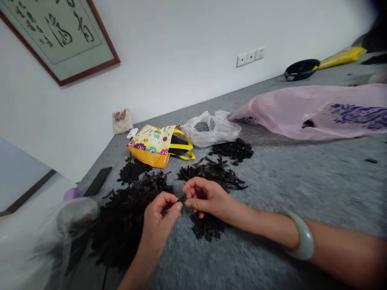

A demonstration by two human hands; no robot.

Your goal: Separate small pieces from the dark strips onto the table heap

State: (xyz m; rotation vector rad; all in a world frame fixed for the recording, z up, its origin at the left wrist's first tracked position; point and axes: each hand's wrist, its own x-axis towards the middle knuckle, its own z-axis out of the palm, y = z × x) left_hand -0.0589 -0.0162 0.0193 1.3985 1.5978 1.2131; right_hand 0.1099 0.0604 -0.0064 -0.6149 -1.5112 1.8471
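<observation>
My left hand (161, 215) pinches a small black piece (182, 199) between thumb and forefinger. Against the other side of this piece, my right hand (205, 197) has its thumb and bent fingers closed in; a pale green bangle (304, 237) circles that wrist. Exactly what the piece is stays too small to tell. A large heap of black strips (121, 225) lies left of my left hand. Beyond my right hand is a looser pile of black strips (211, 171), and under it a smaller pile of short black pieces (207, 229).
Small round black pieces (232, 149) lie before a white plastic bag (208, 135); others (133, 171) lie near a yellow printed bag (151, 145). A pink bag (287, 110), black dish (302, 69), dark phone-like slab (98, 181) and clear plastic (39, 237) surround the grey surface.
</observation>
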